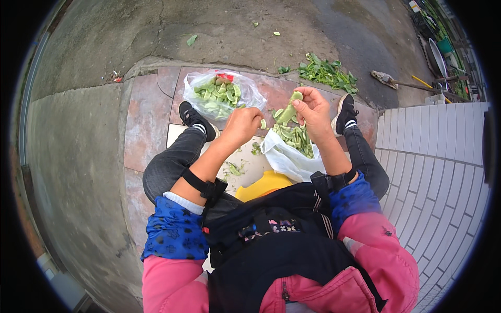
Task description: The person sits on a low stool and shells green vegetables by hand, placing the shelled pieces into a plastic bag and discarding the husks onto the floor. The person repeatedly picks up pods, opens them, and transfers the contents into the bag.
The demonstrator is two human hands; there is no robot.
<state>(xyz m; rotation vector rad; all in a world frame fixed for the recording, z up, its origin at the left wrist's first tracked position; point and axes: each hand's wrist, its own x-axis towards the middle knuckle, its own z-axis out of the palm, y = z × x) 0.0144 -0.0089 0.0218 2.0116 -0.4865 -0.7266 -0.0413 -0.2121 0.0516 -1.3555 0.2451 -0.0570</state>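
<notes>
Between thumb and fingers, my right hand pinches a flat green bean pod, held slanting above a white plastic bag. That bag lies open, with many more flat bean pods in its mouth. My left hand is closed, its fingertips on a small pale-green piece of bean pod. Just beyond it stands a clear plastic bag with many short bean pieces inside and something red at its far edge.
Bean scraps lie on the tiles between my feet, near a yellow object in front of my lap. A heap of green leaves sits at the far right. A white tiled surface rises on the right; a long-handled tool lies beyond it.
</notes>
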